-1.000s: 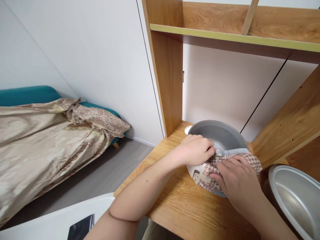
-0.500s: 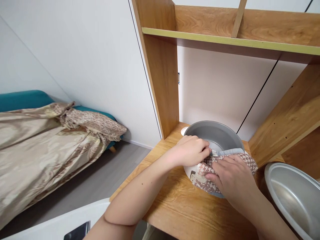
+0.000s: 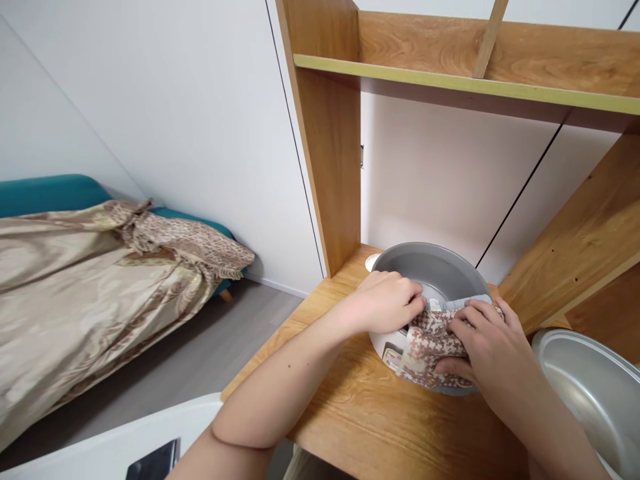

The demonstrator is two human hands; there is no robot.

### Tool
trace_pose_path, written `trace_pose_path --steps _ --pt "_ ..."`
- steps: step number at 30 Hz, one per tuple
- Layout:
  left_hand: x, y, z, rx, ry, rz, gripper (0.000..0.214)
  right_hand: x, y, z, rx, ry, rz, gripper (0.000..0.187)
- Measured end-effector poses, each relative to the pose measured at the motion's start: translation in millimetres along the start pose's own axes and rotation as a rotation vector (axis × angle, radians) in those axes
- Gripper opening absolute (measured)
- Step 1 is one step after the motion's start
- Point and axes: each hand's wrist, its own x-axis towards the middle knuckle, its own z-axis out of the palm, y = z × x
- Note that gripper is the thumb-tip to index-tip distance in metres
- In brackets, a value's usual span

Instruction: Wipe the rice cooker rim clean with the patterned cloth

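Lower right of centre, our left hand (image 3: 387, 301) grips the near rim of the round grey metal pot (image 3: 435, 277) on the wooden surface (image 3: 360, 407). Our right hand (image 3: 493, 347) presses the brown-and-white patterned cloth (image 3: 430, 341) over that rim. Wiping looks underway; the far rim and inside appear untouched.

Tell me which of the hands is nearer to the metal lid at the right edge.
Right. The right hand presses the cloth just beside the metal lid; the left hand grips the pot rim farther away.
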Motion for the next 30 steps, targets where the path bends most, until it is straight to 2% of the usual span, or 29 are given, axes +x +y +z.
trace_pose_path --steps 7,15,20,26,30 --pt "0.4 2.0 3.7 0.011 0.026 -0.025 0.039 16.1 -5.5 10.6 0.020 0.141 -0.112 0.050" --pt "0.5 2.3 4.6 0.015 0.034 -0.028 0.040 21.2 -25.2 13.9 0.022 0.258 -0.111 0.056" --pt "-0.4 0.8 1.3 0.020 0.008 -0.002 0.038 21.2 -26.2 14.0 0.062 0.243 -0.111 0.052" --pt "-1.4 -3.5 -5.0 0.043 -0.072 0.120 0.038 18.4 -11.5 8.6 0.105 0.169 -0.131 0.051" --pt "-0.8 -3.7 -4.5 0.047 -0.072 0.107 0.037 17.5 -3.6 7.8 0.112 0.120 -0.139 0.050"
